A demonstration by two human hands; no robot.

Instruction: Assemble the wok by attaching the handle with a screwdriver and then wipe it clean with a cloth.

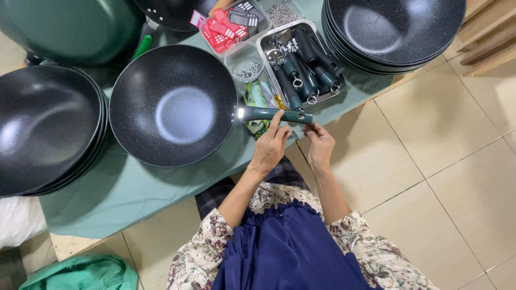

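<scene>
A black speckled wok (173, 103) lies on the green-covered table (123, 193). A dark green handle (277, 114) sticks out from the wok's right rim, and its metal end sits against the rim. My left hand (270, 147) holds the handle near its middle from below, with a finger over it. The fingers of my right hand (319, 144) touch the handle's far end, beside a small ring there.
Stacks of black woks stand at the left (45, 131) and the back right (392, 32). A metal tray (301, 59) holds several green handles. Beside it are a small cup of screws (244, 64) and a box of red tags (231, 24). Tiled floor lies on the right.
</scene>
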